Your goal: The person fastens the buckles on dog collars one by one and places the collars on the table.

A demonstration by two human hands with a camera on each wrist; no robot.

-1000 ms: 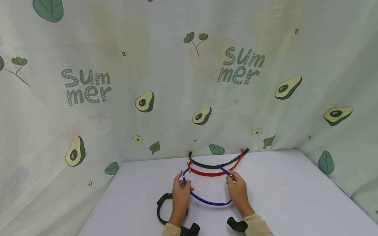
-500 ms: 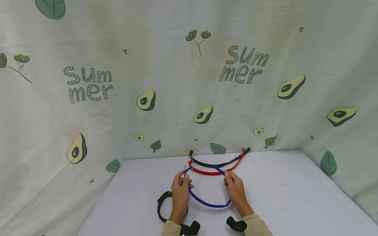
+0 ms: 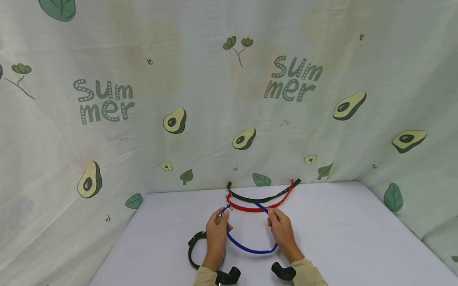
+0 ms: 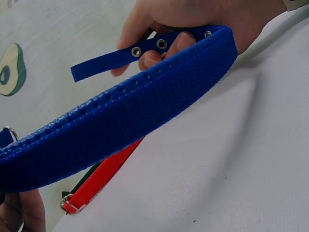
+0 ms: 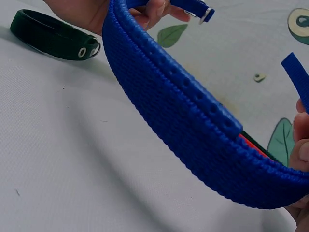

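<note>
A blue webbing collar (image 3: 250, 249) hangs in a U between my two hands above the white table (image 3: 343, 234). My left hand (image 3: 225, 216) pinches its buckle end (image 5: 205, 13). The right hand (image 3: 270, 213) pinches the tail end with metal eyelets (image 4: 147, 47). In the left wrist view the blue collar (image 4: 120, 121) fills the frame, with the right hand (image 4: 193, 14) at the top. In the right wrist view the blue collar (image 5: 193, 130) curves from the left hand (image 5: 96, 14) to the right-hand fingers (image 5: 301, 145).
A red collar (image 3: 250, 209) and a dark collar (image 3: 259, 199) lie curved at the table's back edge. Another dark collar (image 3: 192, 250) lies looped by my left wrist. Avocado-print cloth (image 3: 171, 119) walls in the back and both sides.
Both hands have come closer together, bending the blue collar into a tighter U. Its two ends are nearer each other.
</note>
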